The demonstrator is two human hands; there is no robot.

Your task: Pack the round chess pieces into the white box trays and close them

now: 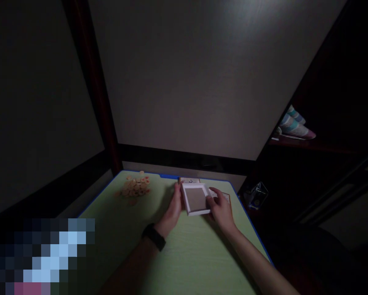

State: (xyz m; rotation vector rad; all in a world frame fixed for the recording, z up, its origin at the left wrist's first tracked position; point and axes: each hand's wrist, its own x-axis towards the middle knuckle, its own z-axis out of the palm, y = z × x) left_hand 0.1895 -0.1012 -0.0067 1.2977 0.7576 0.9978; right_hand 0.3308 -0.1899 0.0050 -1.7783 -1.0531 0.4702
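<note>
A shallow white box [196, 199] with a brown inside lies open side up on the green table [171, 254]. My left hand [172, 213] grips its left edge, fingers closed round the rim; a dark band is on that wrist. My right hand [221, 209] holds its right edge, fingers curled over the rim. A heap of small round wooden pieces [135, 187] with red marks lies at the table's far left, apart from both hands.
A flat printed lid or card [190, 180] lies just behind the box at the table's far blue edge. A clear glass object [257, 194] stands off the table's right side. Folded cloth [294, 125] rests on a dark shelf to the right. A wall rises behind.
</note>
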